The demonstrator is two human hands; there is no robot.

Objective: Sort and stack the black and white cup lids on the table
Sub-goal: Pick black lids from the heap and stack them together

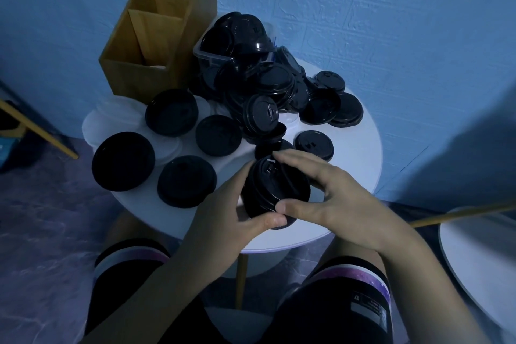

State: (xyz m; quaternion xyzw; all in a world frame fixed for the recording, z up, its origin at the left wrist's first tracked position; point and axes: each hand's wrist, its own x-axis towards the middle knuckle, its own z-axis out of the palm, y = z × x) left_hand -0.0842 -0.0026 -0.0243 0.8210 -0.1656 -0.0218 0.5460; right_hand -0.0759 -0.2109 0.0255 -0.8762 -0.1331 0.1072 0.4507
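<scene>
- At the far left of the round white bench [357,153] we see white lids [117,114] lying flat, some partly covered by black ones.
- Behind them, at the back left, stands a wooden box [156,36] with open-topped compartments.
- We count four single black lids [122,160] lying flat and spread over the left half of the bench, the nearest ones close to its edge.
- At the back centre a clear plastic tub [203,56] is heaped with black lids, and a loose pile of black lids [268,86] slopes from it toward the middle.
- At the front centre the left hand [231,212] grips a stack of black lids [275,190] from its left side, thumb curled round the near rim.
- The stack is tilted over the near part of the bench; we cannot tell whether it touches the surface.
- The right hand [329,198] grips the same stack, fingers arched over its far edge, thumb on the near rim touching the left thumb.
- Just beyond those fingers one lone lid [314,145] lies flat.
- At the far right, well apart, we see a second round tabletop [480,254].
</scene>
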